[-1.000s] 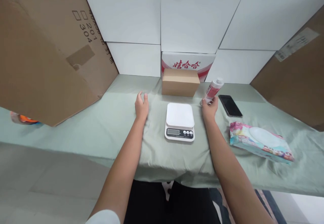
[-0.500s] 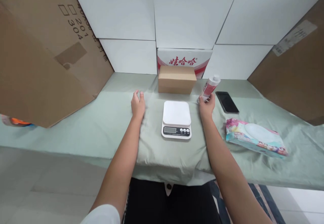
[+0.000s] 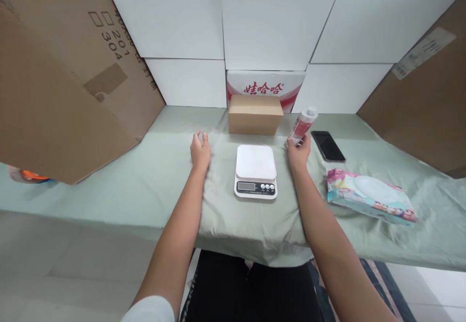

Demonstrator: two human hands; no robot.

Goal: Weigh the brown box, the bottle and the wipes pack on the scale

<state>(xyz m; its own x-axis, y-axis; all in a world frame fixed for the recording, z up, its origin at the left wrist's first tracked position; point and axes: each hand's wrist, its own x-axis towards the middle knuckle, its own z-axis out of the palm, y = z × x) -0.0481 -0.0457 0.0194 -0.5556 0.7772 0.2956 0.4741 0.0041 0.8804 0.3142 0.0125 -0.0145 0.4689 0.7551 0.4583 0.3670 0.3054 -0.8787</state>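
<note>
A white digital kitchen scale (image 3: 255,169) sits in the middle of the pale green cloth (image 3: 153,176), its platform bare. My left hand (image 3: 200,150) rests flat on the cloth just left of the scale, fingers together, holding nothing. My right hand (image 3: 299,151) lies to the right of the scale, its fingertips at the lower end of a small white and pink bottle (image 3: 302,125) that leans tilted up and to the right. Whether the fingers grip the bottle or only touch it is unclear. A small brown carton (image 3: 255,114) stands right behind the scale.
A black phone (image 3: 328,145) lies right of the bottle, and a pack of wet wipes (image 3: 370,196) sits nearer the front right. Large cardboard boxes (image 3: 65,79) flank both sides, white boxes (image 3: 276,26) line the back. An orange item (image 3: 27,175) peeks out at far left.
Both hands stay in place beside the scale, the right one still at the bottle. Only the camera view has shifted slightly.
</note>
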